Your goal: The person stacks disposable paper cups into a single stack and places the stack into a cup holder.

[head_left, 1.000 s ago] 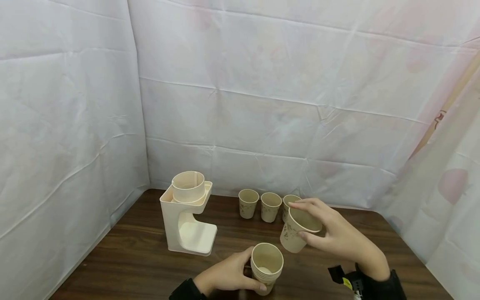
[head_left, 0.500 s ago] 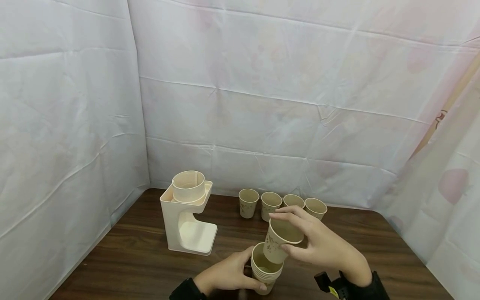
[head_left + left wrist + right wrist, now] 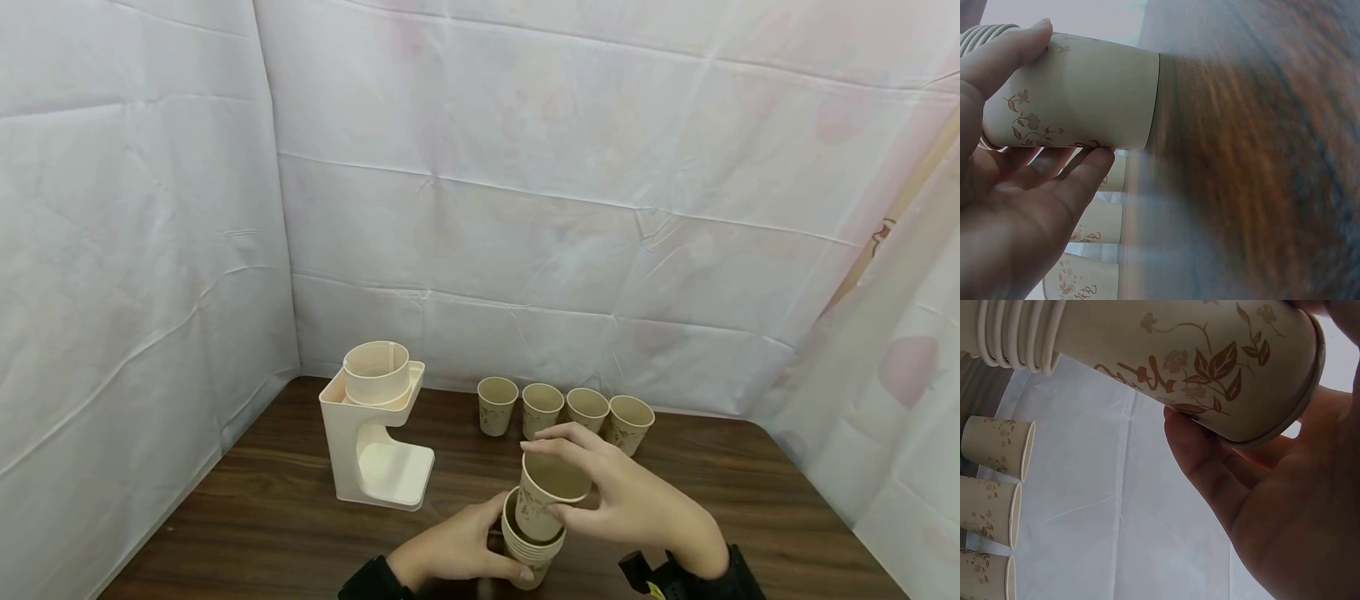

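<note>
Near the table's front, my left hand (image 3: pixel 467 542) grips a stack of nested beige paper cups (image 3: pixel 1085 94), thumb on one side and fingers on the other. Several stacked rims (image 3: pixel 1019 334) show in the right wrist view. My right hand (image 3: pixel 626 496) holds a single paper cup (image 3: pixel 1210 369) by its upper part, thumb and fingers at opposite sides of the rim. That cup, printed with brown leaves and flowers, is slightly tilted, and its lower end sits inside the mouth of the stack. The cup's bottom is hidden within the stack.
Several upright paper cups (image 3: pixel 497 408) stand in a row at the back of the dark wooden table (image 3: pixel 262 492). To the left is a cream plastic stand (image 3: pixel 345 450) with a round holder (image 3: pixel 377 375) on top. White cloth (image 3: pixel 525 208) hangs behind.
My right hand has moved left and down with its cup, from beside the stack into the stack's mouth. The rightmost cup of the back row has come into view. My left hand stays put.
</note>
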Action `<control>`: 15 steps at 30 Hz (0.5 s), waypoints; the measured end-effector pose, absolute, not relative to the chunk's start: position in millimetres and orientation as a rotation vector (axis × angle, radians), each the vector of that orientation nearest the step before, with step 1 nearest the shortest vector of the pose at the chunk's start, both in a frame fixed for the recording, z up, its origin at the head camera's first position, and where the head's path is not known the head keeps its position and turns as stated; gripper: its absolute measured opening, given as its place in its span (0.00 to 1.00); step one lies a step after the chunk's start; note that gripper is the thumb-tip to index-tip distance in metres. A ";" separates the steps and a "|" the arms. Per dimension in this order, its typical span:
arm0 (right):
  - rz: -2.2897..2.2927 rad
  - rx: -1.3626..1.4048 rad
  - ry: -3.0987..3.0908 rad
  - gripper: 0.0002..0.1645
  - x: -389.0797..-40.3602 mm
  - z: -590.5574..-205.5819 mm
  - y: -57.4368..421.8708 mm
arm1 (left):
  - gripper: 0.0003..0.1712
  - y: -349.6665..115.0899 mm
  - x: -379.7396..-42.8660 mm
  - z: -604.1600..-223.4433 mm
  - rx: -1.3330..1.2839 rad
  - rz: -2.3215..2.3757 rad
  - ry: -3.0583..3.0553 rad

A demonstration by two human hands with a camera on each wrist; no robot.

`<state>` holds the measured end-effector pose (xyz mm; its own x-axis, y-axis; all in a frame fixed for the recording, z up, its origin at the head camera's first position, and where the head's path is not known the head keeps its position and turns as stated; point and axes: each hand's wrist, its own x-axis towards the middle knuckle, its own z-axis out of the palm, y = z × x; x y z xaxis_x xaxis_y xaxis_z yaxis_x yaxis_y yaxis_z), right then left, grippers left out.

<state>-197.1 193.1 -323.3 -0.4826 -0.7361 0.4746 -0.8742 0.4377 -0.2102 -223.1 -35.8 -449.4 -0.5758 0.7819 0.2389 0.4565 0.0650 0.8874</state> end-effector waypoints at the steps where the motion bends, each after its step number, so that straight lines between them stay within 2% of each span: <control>1: 0.625 1.384 -2.392 0.41 -197.2 -323.7 192.8 | 0.40 -35.8 -223.0 -449.4 1.247 1.514 2.048; 8: 0.600 1.395 -2.465 0.38 -197.4 -331.1 190.9 | 0.43 -36.6 -222.0 -448.8 1.220 1.505 2.084; 15: 0.618 1.413 -2.561 0.37 -199.1 -342.3 186.8 | 0.41 -37.5 -222.2 -449.1 1.209 1.473 2.137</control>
